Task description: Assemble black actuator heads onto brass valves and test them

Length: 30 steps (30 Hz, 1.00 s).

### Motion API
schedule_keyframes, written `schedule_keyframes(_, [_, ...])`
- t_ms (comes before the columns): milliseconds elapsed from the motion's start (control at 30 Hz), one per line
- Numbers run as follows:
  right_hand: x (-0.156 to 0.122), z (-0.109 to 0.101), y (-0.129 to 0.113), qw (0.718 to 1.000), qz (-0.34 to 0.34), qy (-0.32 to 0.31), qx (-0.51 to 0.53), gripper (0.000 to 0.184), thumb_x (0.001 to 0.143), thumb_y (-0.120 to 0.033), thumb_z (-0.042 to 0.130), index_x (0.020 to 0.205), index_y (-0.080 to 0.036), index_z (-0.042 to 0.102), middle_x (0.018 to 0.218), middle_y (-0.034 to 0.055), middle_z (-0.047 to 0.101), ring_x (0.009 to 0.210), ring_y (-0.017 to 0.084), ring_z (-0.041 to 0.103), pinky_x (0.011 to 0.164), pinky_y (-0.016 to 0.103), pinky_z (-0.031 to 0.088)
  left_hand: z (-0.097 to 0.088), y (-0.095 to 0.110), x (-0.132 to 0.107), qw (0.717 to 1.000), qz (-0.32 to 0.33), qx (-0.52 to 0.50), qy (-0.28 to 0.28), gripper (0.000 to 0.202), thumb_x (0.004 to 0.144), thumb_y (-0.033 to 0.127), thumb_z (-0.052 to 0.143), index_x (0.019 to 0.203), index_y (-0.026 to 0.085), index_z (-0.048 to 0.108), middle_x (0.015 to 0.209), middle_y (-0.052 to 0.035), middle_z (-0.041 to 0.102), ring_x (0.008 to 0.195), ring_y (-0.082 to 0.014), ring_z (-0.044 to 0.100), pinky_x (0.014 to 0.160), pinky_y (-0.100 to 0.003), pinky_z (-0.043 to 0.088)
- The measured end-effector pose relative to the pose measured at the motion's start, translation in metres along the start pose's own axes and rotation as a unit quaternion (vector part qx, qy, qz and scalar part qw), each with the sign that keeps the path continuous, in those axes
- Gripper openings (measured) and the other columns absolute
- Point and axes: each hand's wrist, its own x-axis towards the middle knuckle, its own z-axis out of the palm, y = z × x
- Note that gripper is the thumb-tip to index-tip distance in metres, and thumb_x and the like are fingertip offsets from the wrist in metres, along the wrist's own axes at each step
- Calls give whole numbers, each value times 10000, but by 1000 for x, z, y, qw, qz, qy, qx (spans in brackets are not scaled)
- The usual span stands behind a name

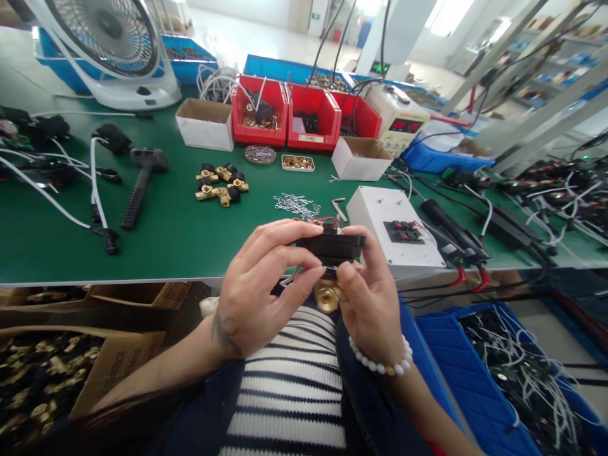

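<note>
My left hand and my right hand hold one part together above my lap, at the table's front edge. Its upper piece is a black plastic housing with red wires on top. Below it sits a brass valve body with a round opening facing me. The left thumb and fingers pinch the housing's left side; the right thumb presses near where housing and brass meet. Beyond my hands lie a heap of small metal pins and a group of brass fittings with black caps.
A black hammer lies to the left. Red bins, white boxes and a fan stand at the back. A white test box is on the right. A blue crate of wired parts stands below, right.
</note>
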Motion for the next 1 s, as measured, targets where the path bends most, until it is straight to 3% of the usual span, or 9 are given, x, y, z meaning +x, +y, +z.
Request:
schedule_keyframes(100, [2,3,5,1000,2,-10,3,443,864,-490,644,1200,-352,390,1134,19,675,989,249,694,751,415,612,0,-6,-3,995,-60,-80,27,162,858,144,664,979,228,597,1256,-54,610,1237,-213,544,1080,-398,440])
schedule_keyframes(167, [5,4,5,999,-10,-27,19,445,869,-503,636,1211,-369,385,1127,2,677,977,236,697,742,410,616,2,-12,-3,966,-151,-205,56,289,854,248,685,1116,241,565,1339,-65,555,1305,-239,500,1093,-409,434])
schedule_keyframes(300, [26,-8,-14,988,2,-132,-80,462,831,-447,696,1220,-334,473,1046,-10,700,933,209,699,750,365,609,10,-23,0,793,-379,-474,-59,514,860,445,650,1271,160,528,1256,-145,640,1173,-312,625,943,-428,542])
schedule_keyframes(367, [49,-28,-30,956,13,-194,-219,472,824,-436,696,1243,-281,542,941,0,724,865,203,704,744,351,597,13,-25,1,744,-432,-508,-54,579,805,392,719,1285,133,524,1203,-150,674,1074,-310,678,872,-405,572])
schedule_keyframes(400, [64,-42,-38,938,-4,-174,-301,433,848,-436,665,1232,-255,581,877,2,729,812,194,703,757,351,585,14,-24,1,739,-444,-506,-32,601,783,369,745,1288,130,523,1192,-147,682,1039,-301,692,844,-385,580])
schedule_keyframes(500, [113,-96,-49,855,-129,66,-498,266,832,-339,693,1062,-205,684,937,55,732,885,206,677,891,391,521,12,-18,-1,746,-449,-492,-11,570,803,448,727,1238,115,569,1134,-147,706,963,-286,713,766,-347,593])
schedule_keyframes(533, [129,-114,-49,834,-105,94,-534,246,815,-291,702,1040,-191,693,960,75,732,927,221,664,926,416,499,10,-16,-1,750,-447,-487,-16,558,813,481,712,1213,111,589,1122,-146,710,951,-283,715,762,-345,593])
schedule_keyframes(700, [170,-168,-27,845,39,11,-533,180,679,-224,757,839,-145,738,792,53,732,740,183,664,768,349,539,6,-5,-2,750,-440,-490,-62,595,833,562,667,1219,114,598,1158,-148,694,969,-283,701,794,-368,584])
schedule_keyframes(1000, [171,-177,-5,851,12,53,-522,171,710,-252,700,852,-164,742,731,37,716,711,183,649,719,324,528,2,-3,-3,758,-421,-491,-84,560,853,572,638,1230,158,625,1167,-121,700,1034,-287,684,889,-382,556])
